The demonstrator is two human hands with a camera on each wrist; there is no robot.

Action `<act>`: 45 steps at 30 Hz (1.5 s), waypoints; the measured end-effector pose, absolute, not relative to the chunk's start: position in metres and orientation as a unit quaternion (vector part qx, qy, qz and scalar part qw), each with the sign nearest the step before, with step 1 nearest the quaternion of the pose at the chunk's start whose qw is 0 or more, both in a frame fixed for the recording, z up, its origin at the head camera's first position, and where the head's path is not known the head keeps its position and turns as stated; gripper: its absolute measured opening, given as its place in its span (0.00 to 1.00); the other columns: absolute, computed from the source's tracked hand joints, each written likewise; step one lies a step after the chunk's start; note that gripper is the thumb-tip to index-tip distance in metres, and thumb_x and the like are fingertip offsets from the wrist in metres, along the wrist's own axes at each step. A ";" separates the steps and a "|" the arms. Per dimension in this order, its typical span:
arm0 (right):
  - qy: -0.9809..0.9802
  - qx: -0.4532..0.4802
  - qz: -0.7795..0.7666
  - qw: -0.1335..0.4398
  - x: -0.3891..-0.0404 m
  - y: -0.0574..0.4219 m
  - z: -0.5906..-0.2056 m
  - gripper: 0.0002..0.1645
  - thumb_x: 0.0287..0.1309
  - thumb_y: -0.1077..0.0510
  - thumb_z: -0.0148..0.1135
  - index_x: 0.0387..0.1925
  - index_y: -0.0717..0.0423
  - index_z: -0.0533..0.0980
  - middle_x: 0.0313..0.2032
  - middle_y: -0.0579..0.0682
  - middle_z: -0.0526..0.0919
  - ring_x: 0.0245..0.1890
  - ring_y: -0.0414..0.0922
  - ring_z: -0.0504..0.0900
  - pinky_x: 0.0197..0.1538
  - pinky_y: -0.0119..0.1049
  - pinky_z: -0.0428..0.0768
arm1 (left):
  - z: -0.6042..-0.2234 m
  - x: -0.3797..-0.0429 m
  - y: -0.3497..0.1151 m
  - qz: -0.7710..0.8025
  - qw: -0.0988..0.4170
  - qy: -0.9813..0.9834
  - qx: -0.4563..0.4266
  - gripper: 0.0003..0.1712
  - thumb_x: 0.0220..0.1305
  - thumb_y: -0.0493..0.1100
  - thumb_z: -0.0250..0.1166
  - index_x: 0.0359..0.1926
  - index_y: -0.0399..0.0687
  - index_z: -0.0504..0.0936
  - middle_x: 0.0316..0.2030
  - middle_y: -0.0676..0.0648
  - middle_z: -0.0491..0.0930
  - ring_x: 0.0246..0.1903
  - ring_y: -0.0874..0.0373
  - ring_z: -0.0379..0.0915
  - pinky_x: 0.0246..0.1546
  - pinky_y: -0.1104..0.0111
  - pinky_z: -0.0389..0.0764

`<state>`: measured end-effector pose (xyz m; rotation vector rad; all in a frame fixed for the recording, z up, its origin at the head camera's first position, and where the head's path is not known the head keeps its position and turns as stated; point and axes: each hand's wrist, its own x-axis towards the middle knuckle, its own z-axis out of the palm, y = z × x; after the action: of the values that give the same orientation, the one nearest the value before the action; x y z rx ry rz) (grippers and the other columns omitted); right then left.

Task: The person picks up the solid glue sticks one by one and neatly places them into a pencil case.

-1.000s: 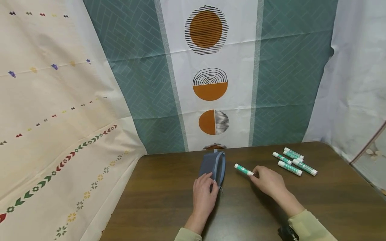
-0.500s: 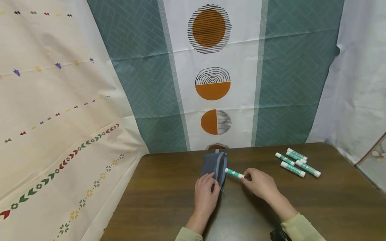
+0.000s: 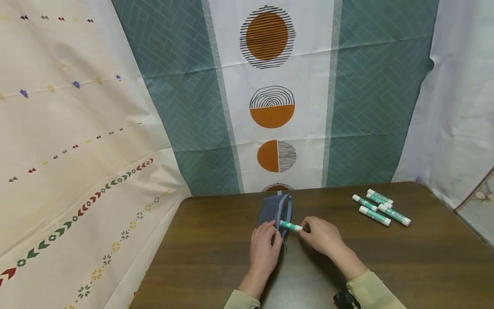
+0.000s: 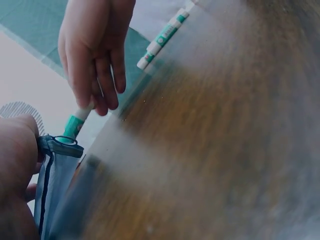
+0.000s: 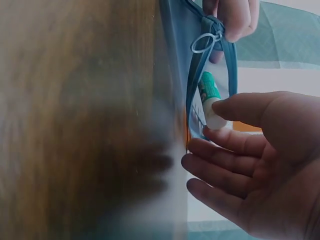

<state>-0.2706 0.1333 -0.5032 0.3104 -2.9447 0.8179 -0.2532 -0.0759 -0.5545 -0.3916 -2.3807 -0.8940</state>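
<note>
In the head view a blue-grey zippered pouch (image 3: 270,209) lies on the table with its mouth gaping toward the right. My left hand (image 3: 264,246) grips the near edge of that mouth, and its fingers (image 5: 235,20) show at the pouch's corner beside the zipper pull loop (image 5: 202,43) in the right wrist view. Between thumb and index finger, my right hand (image 3: 322,235) pinches the white end of a green-and-white glue stick (image 3: 291,225). The stick's far end is inside the pouch mouth, hidden by the fabric in the left wrist view (image 4: 74,125).
Several more green-and-white glue sticks (image 3: 374,216) lie in a loose cluster at the right rear of the brown wooden table (image 3: 208,249). Behind the table's back edge hangs a patterned cloth (image 3: 200,107), and a cream cloth (image 3: 96,193) drapes down on the left.
My right hand has moved left with the glue stick, bringing its front end from the bare table into the pouch mouth. My left hand has stayed at the pouch.
</note>
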 end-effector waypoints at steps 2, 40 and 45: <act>-0.958 0.105 0.265 0.029 -0.272 0.130 -0.504 0.10 0.68 0.51 0.76 0.39 0.50 0.83 0.31 0.43 0.80 0.27 0.42 0.74 0.31 0.43 0.75 | -0.554 -0.253 -0.076 -0.338 0.275 -0.889 -0.143 0.11 0.73 0.38 0.68 0.30 0.50 0.80 0.62 0.47 0.88 0.66 0.40 0.81 0.67 0.29 0.72; -0.945 0.166 0.280 0.023 -0.285 0.107 -0.514 0.05 0.69 0.51 0.77 0.41 0.46 0.90 0.48 0.46 0.88 0.47 0.49 0.88 0.50 0.54 0.86 | -0.557 -0.253 -0.071 -0.362 0.234 -0.893 -0.132 0.12 0.71 0.38 0.68 0.29 0.53 0.81 0.62 0.50 0.88 0.68 0.42 0.80 0.72 0.28 0.65; -0.945 0.176 0.276 0.009 -0.287 0.105 -0.517 0.06 0.70 0.51 0.75 0.42 0.47 0.91 0.55 0.51 0.88 0.57 0.55 0.87 0.58 0.58 0.85 | -0.560 -0.253 -0.071 -0.356 0.233 -0.895 -0.133 0.12 0.72 0.39 0.68 0.29 0.54 0.81 0.63 0.51 0.88 0.69 0.43 0.80 0.72 0.29 0.65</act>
<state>-0.2874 0.1047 -0.5174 0.5509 -2.9504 0.8624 -0.2525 -0.0706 -0.5596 -0.3644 -2.4583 -0.9784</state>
